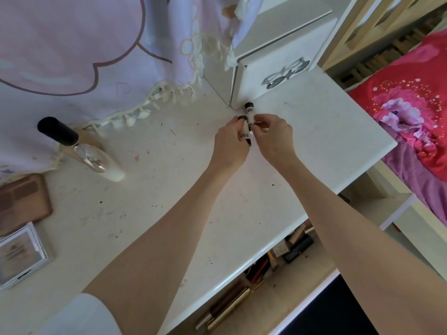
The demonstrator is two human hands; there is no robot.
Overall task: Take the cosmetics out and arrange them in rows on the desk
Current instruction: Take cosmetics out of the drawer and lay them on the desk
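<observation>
White desk (169, 189) bearing both hands | left hand (229, 143) gripping white dark-capped tube (246, 135) — right hand (273, 136) pinching a second tube (249, 112) beside it, fingers curled | white drawer box (273, 76) sitting just beyond.

A white surface (169, 189), speckled with small dark marks, fills the middle. A pale pink and lilac fringed cloth (96, 56) hangs over its far side. A white drawer box (278, 66) with a bow-shaped metal handle (286, 74) stands at the far corner. To the right lies a bed with a red floral cover (416, 97). Daylight is soft and even.
</observation>
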